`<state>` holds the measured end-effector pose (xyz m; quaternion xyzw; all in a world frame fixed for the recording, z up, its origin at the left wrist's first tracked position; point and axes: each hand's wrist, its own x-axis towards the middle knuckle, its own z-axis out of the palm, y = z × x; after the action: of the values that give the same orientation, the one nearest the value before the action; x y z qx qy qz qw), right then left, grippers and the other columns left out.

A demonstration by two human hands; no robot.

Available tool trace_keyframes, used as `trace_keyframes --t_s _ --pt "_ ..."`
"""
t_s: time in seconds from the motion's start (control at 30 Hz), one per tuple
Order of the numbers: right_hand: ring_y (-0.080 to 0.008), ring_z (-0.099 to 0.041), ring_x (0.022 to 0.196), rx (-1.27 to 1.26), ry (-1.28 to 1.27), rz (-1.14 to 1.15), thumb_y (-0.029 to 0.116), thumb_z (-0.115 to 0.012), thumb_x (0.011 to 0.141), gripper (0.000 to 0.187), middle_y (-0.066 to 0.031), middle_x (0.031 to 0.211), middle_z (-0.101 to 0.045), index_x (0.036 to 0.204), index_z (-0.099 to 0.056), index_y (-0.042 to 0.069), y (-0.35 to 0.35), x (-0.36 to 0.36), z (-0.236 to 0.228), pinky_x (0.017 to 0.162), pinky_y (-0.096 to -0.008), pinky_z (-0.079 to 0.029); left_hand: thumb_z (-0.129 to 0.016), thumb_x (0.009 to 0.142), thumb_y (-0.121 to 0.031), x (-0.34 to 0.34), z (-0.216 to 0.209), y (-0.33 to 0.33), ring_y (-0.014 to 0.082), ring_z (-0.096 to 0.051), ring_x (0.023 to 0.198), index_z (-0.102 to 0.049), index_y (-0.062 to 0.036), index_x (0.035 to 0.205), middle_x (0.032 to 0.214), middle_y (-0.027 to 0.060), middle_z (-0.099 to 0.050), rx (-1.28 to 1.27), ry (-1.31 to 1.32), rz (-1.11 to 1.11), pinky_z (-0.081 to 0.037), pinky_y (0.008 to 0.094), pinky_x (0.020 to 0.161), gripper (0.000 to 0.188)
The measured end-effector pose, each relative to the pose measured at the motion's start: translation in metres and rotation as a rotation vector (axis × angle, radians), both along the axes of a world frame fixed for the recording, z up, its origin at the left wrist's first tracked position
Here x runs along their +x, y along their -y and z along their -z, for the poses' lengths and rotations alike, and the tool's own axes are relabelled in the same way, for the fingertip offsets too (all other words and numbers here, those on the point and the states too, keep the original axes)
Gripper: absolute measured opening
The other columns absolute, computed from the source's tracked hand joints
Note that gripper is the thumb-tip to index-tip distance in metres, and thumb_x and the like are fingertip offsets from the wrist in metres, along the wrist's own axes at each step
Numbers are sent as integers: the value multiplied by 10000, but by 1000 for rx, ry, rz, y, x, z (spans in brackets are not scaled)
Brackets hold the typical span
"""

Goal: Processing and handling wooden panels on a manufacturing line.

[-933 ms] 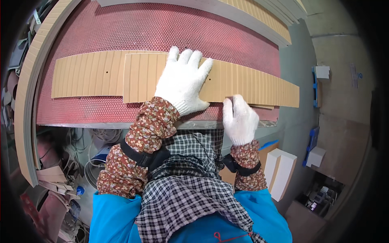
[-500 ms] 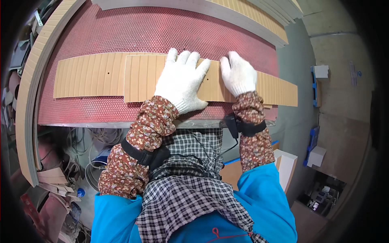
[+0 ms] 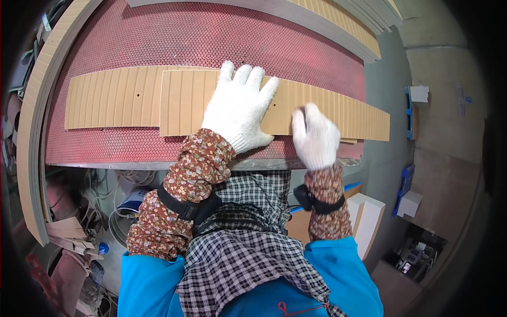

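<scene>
My left hand [image 3: 237,108], in a white knit glove, lies flat with fingers spread on a long tan grooved board [image 3: 187,103]. This board has a small dark hole beside my thumb and index finger. It overlaps a second, similar board [image 3: 108,99] that sticks out to the left and has its own hole. Over the top board's near edge is my right hand [image 3: 317,138], gloved too and slightly blurred. Its fingers are curled together; whatever they may hold is hidden. Both boards lie on a red textured mat [image 3: 195,42].
Stacked grooved boards border the mat along the left [image 3: 39,121] and far side [image 3: 327,24]. Below the table at left are a hose, a blue-and-white bucket [image 3: 132,203] and scrap pieces [image 3: 66,230]. A white box [image 3: 365,222] stands near my right elbow.
My right hand has moved toward me, from the far edge of the top board to its near edge. My left hand stays pressed on the board.
</scene>
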<state>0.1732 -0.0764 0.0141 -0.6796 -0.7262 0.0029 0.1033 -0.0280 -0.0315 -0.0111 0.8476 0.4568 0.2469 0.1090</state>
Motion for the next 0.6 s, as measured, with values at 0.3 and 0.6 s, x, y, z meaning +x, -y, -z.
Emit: trace_keyframes --t_s 0.3,0.6 --pt "-366 -767 850 -40 125 44 361 -540 1067 324 -181 901 -768 1093 -670 65 -67 -1 6 796 -500 -599 -897 607 -464 -1 -2 1 349 -542 1305 -581 -57 1400 1296 170 -597 -31 -6 22 -316 561 1196 946" --pt "-376 -714 687 -106 10 68 258 -663 1011 203 -170 792 -707 948 -645 66 58 -5 -6 634 -481 -564 -905 595 -467 -1 2 1 337 -562 1261 -585 -64 1382 1261 154 -603 -10 10 11 -328 547 1181 940"
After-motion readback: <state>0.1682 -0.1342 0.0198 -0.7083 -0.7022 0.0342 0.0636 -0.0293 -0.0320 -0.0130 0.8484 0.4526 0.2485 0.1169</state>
